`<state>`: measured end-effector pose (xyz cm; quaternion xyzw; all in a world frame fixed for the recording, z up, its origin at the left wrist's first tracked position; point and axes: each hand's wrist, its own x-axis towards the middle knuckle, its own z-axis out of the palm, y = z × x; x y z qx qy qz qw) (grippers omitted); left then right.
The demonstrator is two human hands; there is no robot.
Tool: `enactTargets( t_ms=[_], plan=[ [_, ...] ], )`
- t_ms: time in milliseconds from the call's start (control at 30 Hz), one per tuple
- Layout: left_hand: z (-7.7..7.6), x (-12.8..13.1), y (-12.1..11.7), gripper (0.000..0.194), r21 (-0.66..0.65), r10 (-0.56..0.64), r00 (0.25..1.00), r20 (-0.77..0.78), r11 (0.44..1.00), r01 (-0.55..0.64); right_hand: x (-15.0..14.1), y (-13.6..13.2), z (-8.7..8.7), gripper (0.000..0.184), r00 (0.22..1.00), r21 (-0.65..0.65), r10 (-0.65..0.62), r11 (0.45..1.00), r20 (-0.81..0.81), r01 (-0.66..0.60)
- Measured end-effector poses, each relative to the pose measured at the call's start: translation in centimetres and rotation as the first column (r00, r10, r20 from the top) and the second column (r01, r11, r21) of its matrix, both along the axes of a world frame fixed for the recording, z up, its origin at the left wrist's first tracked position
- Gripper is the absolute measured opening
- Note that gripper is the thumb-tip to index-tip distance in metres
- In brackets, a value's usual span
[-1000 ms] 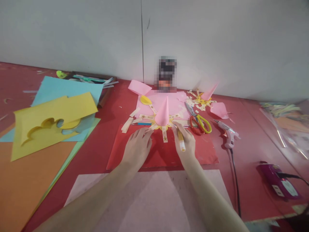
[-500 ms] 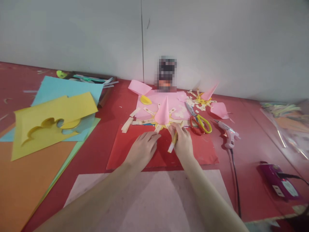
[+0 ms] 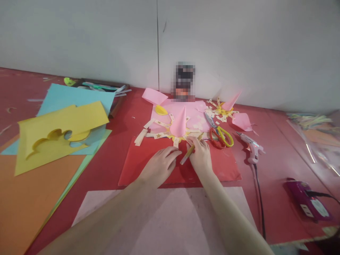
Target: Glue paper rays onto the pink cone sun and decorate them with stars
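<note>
- Red tabletop (image 3: 281,152), cluttered at both sides, backs onto a pale wall (image 3: 92,42).
- Nearest, a pale pink sheet (image 3: 170,212) lies at the middle of the near edge; a purple socket block (image 3: 308,198) sits toward the near right corner.
- Just beyond, a red board (image 3: 140,157) lies under both hands, probably as a work pad.
- Left hand (image 3: 160,164): fingers bent and loosely together, low over the board; whether they pinch anything, I cannot tell.
- Right hand (image 3: 200,156): closed round a slanting yellow marker pen (image 3: 188,153), seemingly tucked there so the fingertips can work at the paper.
- Ahead of the fingertips, at the board's far edge, a pink paper cone (image 3: 179,124) stands upright on a yellow paper flower (image 3: 176,139), star-printed strips (image 3: 159,136) fanning round it.
- Scissors (image 3: 223,137) and a glue gun (image 3: 252,147) lie to the right, likely parked for easy reach; with them there, rightward room is tight.
- Coloured sheets, a cut yellow one (image 3: 87,115) uppermost, crowd the left edge.
- Near the far edge, a second pink cone (image 3: 231,102) leans among paper scraps.
</note>
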<state>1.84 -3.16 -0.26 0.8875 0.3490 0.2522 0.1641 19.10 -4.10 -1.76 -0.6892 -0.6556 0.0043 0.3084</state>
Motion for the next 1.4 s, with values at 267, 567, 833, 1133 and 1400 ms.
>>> enactTargets(
  t_ms=[267, 567, 833, 1133, 1400],
  plan=[
    [0.0, 0.1, -0.2, 0.035, 0.011, -0.062, 0.998, 0.016, 0.998, 0.062, 0.3, 0.1, 0.3, 0.035, 0.998, -0.027, -0.016, 1.000, -0.060, 0.015],
    [-0.1, 0.1, 0.2, 0.036, 0.027, -0.061, 0.997, 0.036, 0.998, 0.060, 0.7, 0.5, -0.1, 0.052, 0.995, -0.042, 0.004, 0.999, -0.095, -0.008],
    [-0.2, 0.0, 0.1, 0.032, -0.005, -0.029, 1.000, -0.007, 1.000, 0.029, 0.5, 0.6, 0.5, 0.020, 0.966, 0.116, -0.010, 0.992, -0.258, 0.042],
    [0.1, 0.0, 0.0, 0.027, 0.101, -0.071, 0.994, -0.087, 0.992, 0.080, -0.9, 0.2, 1.9, 0.033, 0.625, 0.091, 0.004, 0.990, -0.781, 0.106],
    [0.4, -0.1, -0.2, 0.022, 0.133, -0.101, 0.988, -0.114, 0.984, 0.116, -1.2, 0.4, 1.3, 0.028, 0.588, -0.088, -0.014, 0.991, -0.808, -0.097]
  ],
)
